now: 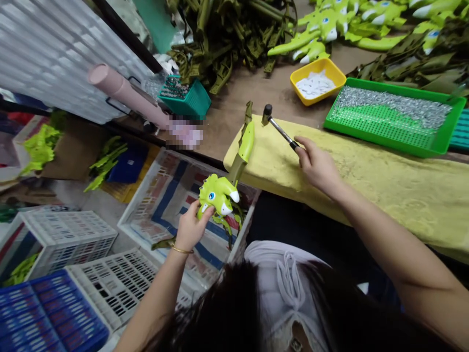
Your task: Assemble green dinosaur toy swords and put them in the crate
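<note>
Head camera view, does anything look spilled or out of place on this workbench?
The green perforated tray looks uneven: its small silver metal pieces are bunched toward the far side, leaving the nearer grid bare. Also, the end of the pink tube runs into a pixelated patch, so what's there cannot be told.

Glossy plastic on the green dinosaur toy!
Shiny steel hammer shaft, matt yellow towelling, rough wooden bench top.

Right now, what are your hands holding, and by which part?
The left hand grips a lime-green toy dinosaur by its head; the right hand holds a small black-headed metal hammer by its handle end.
</note>
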A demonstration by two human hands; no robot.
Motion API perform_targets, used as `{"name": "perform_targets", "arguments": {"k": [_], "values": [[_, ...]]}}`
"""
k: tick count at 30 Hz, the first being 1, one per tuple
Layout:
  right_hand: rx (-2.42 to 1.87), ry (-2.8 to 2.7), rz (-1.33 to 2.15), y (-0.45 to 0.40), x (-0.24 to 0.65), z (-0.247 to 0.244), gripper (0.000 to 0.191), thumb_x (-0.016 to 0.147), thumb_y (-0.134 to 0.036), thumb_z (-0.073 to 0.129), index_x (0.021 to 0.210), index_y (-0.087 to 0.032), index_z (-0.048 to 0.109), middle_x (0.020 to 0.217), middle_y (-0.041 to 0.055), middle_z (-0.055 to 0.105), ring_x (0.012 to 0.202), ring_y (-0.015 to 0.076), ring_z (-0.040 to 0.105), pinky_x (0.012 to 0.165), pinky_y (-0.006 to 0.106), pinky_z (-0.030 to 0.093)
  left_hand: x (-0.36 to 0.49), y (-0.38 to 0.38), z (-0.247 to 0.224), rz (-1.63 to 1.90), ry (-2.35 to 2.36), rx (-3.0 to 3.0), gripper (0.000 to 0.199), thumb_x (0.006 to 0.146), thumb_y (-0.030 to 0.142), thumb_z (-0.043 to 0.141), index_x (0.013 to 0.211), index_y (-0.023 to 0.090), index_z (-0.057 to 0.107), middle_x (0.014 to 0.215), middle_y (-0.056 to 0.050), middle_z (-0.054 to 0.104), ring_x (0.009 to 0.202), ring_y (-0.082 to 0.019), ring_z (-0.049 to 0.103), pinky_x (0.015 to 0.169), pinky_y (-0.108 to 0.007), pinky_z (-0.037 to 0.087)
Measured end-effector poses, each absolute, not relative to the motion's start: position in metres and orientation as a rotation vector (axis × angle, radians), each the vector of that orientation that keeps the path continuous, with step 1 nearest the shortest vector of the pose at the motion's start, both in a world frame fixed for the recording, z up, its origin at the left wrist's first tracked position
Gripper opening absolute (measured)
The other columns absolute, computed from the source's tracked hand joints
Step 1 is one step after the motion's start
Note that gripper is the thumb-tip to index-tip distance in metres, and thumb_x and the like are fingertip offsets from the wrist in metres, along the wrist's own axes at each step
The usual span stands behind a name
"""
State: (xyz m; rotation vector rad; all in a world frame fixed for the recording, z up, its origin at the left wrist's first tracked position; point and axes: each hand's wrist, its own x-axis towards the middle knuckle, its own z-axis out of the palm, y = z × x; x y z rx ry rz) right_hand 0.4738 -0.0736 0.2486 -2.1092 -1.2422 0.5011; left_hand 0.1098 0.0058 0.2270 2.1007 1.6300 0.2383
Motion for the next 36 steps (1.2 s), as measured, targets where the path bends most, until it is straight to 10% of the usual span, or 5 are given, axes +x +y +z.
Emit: {"name": "perform_targets", "arguments": {"k": [14,36], "values": [[-1.956,-1.303,0.573,-0.052,0.457,0.24,0.045,0.094,-0.033,0.039,0.135,-0.024,0.056,0.131,0.0048,0.065,0.116,0.0256,0.063,0.101,0.046,0.049,0.099,0.015,0.215,0.05,1.62,2.322,0.054,0.082,0.064,0.047,0.11,0.02,0.058,0.086,-0.009,0.07,0.08,-0.028,0.067,0.069,-0.031,0.045],[-2.012,-2.027,0.15,-0.111,0.423,0.271,0.041,0.094,-0.03,0.044,0.131,-0.026,0.061,0.08,0.0057,0.073,0.057,0.0147,0.062,0.048,0.026,0.044,0.171,-0.007,0.181,0.253,1.682,2.171,0.055,0.088,0.063,0.05,0.116,0.016,0.058,0.087,-0.011,0.067,0.088,-0.03,0.063,0.078,-0.033,0.043]]}}
